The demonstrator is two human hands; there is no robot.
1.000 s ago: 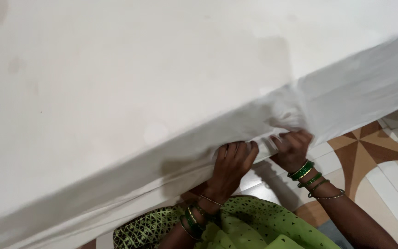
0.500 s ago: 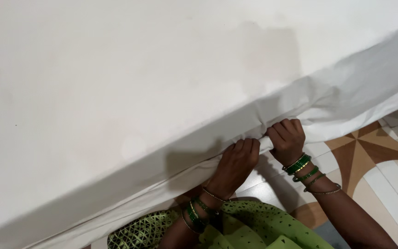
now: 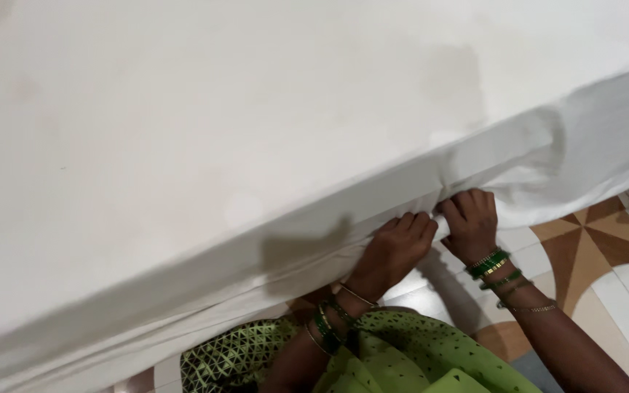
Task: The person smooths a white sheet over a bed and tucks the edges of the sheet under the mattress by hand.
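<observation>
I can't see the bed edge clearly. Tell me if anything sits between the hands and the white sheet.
Nothing visible does. The left hand and the right hand both already press against the hanging edge of the white sheet, fingers curled into the fold, side by side. The patterned floor lies below them.

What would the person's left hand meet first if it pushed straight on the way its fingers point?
The left hand is already at the hanging white sheet; going on, it would likely press into the sheet's folded edge, though depth is unclear.
</observation>
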